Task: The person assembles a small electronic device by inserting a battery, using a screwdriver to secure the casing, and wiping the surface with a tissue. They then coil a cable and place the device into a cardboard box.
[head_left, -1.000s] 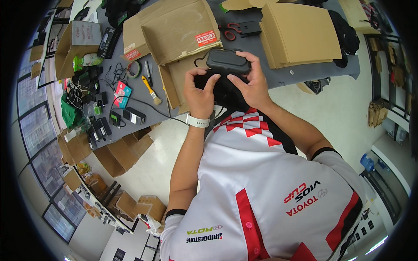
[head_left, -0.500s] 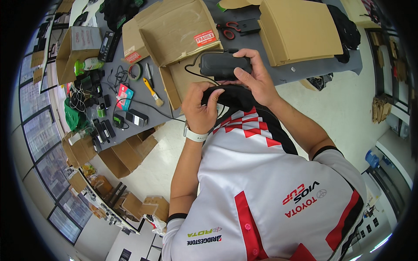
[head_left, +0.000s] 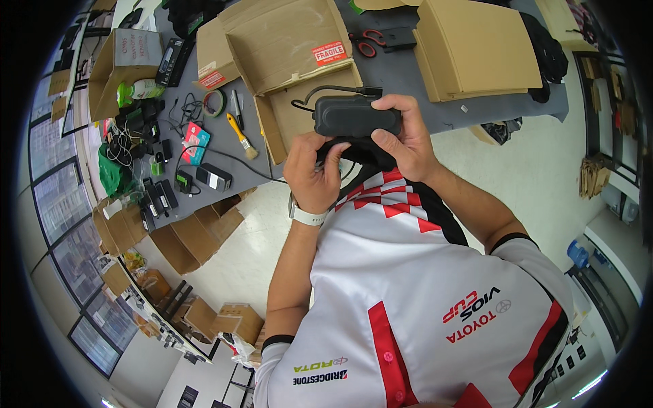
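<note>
A black rounded rectangular case (head_left: pixel 354 117) is gripped at its right end by my right hand (head_left: pixel 413 151), thumb on the near side and fingers over the far side. From its far side a black cable (head_left: pixel 326 89) loops to the left, and a dark plug-like end shows at the top. Just below the case, my left hand (head_left: pixel 311 173) pinches a piece of black fabric or strap (head_left: pixel 373 154) between thumb and fingers. The case partly covers that black piece. Both hands are in front of my torso, at the table's near edge.
Behind the hands lies an open cardboard box (head_left: pixel 279 47). A closed carton (head_left: pixel 476 51) stands to the right, with red-handled scissors (head_left: pixel 368 42) beside it. Leftward are a paintbrush (head_left: pixel 242 139), a marker (head_left: pixel 236 109), a black adapter (head_left: pixel 213 178) and tangled cables.
The case has come slightly nearer to me and tilted, so more of its broad face and the cable's end show. Less of the black fabric is visible. Both hands keep their grip.
</note>
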Demonstrator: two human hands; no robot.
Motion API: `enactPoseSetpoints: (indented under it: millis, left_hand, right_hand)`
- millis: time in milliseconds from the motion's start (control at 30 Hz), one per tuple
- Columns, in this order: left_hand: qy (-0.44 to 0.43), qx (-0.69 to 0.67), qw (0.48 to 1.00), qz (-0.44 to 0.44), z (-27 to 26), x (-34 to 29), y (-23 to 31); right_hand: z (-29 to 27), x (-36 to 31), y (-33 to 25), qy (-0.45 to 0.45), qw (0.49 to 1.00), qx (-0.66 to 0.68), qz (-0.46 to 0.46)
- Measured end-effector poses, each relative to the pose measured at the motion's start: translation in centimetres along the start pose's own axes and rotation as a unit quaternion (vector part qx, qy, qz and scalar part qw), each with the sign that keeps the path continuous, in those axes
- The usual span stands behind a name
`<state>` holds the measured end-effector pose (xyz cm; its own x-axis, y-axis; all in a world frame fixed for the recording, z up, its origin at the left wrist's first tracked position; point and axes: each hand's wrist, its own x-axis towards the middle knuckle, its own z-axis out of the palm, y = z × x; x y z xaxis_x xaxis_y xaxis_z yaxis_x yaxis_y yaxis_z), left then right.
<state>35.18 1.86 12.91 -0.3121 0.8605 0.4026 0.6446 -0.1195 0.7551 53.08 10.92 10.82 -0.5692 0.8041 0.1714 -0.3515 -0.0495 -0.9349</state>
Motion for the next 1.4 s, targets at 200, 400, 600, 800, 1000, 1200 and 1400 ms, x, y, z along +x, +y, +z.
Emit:
enactPoseSetpoints:
  millis: [200, 400, 600, 800, 1000, 1200, 1400]
  left_hand:
    - [0.013, -0.003, 0.996, -0.086, -0.8, -0.8, 0.4]
    - [0.013, -0.059, 0.988, -0.144, -0.5, -1.2, -0.1]
    - [-0.007, -0.079, 0.975, -0.208, -0.6, -1.3, -0.8]
    - [-0.040, -0.040, 0.969, -0.239, -0.4, -1.0, -1.5]
    - [-0.057, -0.090, 0.960, -0.261, -0.2, -1.2, -4.3]
    - [0.078, -0.056, 0.951, -0.293, -4.2, -0.9, -13.0]
    - [-0.028, 0.215, 0.913, -0.346, -6.1, 0.2, -25.7]
  right_hand:
    - [0.4, 0.0, 0.6, -0.034, 0.999, -0.011, 0.015]
    - [0.8, 0.5, 1.6, -0.019, 0.995, -0.074, 0.071]
    - [1.0, 1.0, 3.0, 0.000, 0.994, -0.035, 0.099]
    - [0.6, 1.5, 4.4, 0.004, 0.993, -0.020, 0.118]
    - [0.3, 2.4, 6.3, 0.031, 0.991, -0.017, 0.126]
    - [-0.8, 3.4, 7.3, 0.077, 0.988, 0.014, 0.133]
    - [-2.0, 3.1, 8.2, 0.103, 0.985, 0.000, 0.141]
